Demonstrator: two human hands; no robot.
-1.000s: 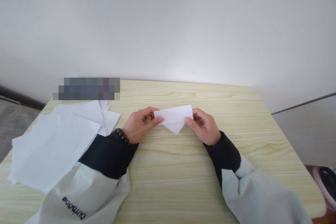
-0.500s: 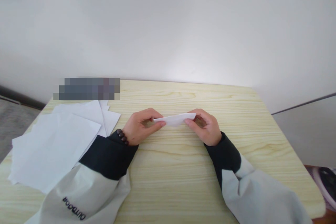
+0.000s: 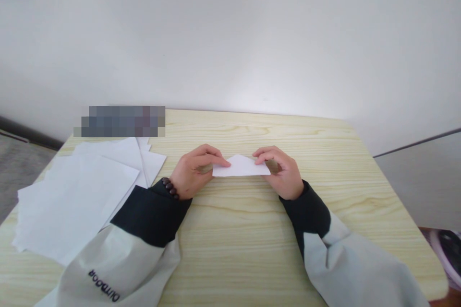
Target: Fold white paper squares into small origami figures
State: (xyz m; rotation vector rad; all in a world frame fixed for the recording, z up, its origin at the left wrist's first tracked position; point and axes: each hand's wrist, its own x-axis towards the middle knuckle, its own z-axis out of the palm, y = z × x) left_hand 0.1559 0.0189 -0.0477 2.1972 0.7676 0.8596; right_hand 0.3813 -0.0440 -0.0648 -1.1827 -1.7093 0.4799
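Observation:
A small folded white paper (image 3: 240,167) lies flat on the light wooden table (image 3: 252,230), its point facing away from me. My left hand (image 3: 194,171) pinches its left end with the fingers curled over the top. My right hand (image 3: 283,172) pinches its right end the same way. Both arms are in dark cuffs and grey sleeves, and a brown bead bracelet (image 3: 170,187) sits on my left wrist.
A loose pile of white paper sheets (image 3: 75,196) covers the table's left part, partly under my left sleeve. A blurred patch (image 3: 120,121) lies at the back left edge. A white wall rises behind the table.
The folded paper was held upright with its point toward me; it has been turned over and laid flat on the table, point now away. Both hands stayed on its ends.

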